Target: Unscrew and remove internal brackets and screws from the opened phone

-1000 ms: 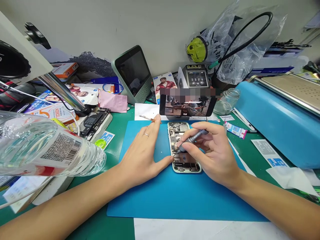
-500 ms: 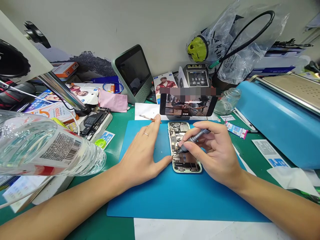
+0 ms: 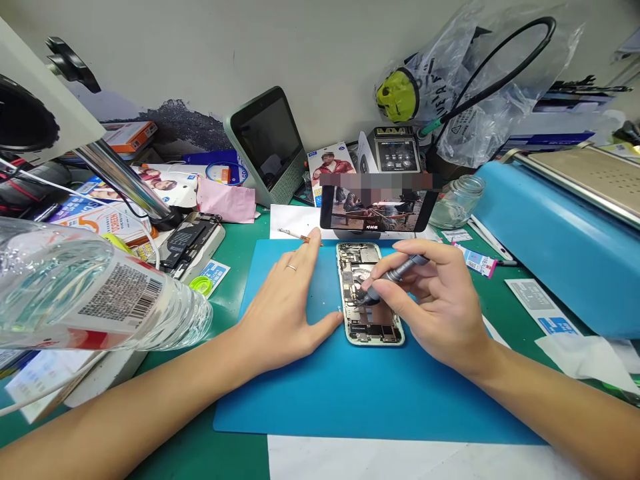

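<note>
An opened smartphone point(image 3: 373, 331) with its inner boards and screws exposed lies on a blue mat point(image 3: 320, 407). My right hand point(image 3: 437, 307) pinches a grey precision screwdriver point(image 3: 397, 272) between thumb and fingers. The screwdriver slants down to the left, its tip over the middle of the phone; whether the tip touches a part I cannot tell. Flat on the mat lies my left hand point(image 3: 280, 307), fingers stretched out, thumb tip at the phone's left edge. By its index fingertip is a thin flex cable piece point(image 3: 295, 235). Tiny bits, perhaps screws, dot the mat between hand and phone.
Behind the phone a second phone point(image 3: 377, 208) stands propped up, playing video. A water bottle point(image 3: 120, 293) leans in at the left, near another opened phone point(image 3: 193, 243). A glass jar point(image 3: 457, 203) and a blue machine point(image 3: 540, 247) stand at the right.
My right hand and the screwdriver have shifted slightly to the right, and the tip sits a little farther right over the phone. My left hand stays in place.
</note>
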`<state>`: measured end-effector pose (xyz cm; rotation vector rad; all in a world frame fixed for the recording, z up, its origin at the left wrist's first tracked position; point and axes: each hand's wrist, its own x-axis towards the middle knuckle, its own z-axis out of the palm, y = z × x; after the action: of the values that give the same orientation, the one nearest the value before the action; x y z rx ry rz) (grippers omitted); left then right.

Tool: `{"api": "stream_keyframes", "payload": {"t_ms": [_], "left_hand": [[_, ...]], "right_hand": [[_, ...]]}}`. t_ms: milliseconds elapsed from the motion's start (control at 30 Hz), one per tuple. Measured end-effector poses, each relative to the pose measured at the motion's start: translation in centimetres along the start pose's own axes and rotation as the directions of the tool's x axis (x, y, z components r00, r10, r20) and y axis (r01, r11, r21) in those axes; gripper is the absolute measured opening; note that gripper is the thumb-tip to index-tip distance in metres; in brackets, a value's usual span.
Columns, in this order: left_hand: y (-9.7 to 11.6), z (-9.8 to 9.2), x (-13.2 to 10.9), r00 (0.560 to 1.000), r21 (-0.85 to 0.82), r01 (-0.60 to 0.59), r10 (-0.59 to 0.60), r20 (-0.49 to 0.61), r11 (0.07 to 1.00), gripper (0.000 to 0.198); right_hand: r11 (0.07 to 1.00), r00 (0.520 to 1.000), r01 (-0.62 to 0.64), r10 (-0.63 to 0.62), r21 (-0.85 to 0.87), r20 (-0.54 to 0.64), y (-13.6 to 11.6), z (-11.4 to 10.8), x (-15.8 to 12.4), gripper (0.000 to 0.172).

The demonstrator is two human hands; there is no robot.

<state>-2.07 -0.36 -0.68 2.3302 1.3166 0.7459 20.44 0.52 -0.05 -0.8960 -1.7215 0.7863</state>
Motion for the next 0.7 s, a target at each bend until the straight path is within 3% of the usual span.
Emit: {"api": "stream_keyframes", "payload": {"t_ms": [400,700], "left_hand": [[-0.04,0.34,-0.01,0.999,0.0,-0.033,0.033,-0.016,0.999,0.1],[-0.22,0.71,0.11,0.998,0.105,0.053,-0.049,-0.042,0.993,0.107]], "right_hand": [[1.0,0.998,0.01,-0.011,0.017,0.054,-0.12,-0.01,-0.17,0.04],[0.996,0.992,0.094,-0.094,0.007,0.089,-0.01,0.17,-0.1,0.049]]}}
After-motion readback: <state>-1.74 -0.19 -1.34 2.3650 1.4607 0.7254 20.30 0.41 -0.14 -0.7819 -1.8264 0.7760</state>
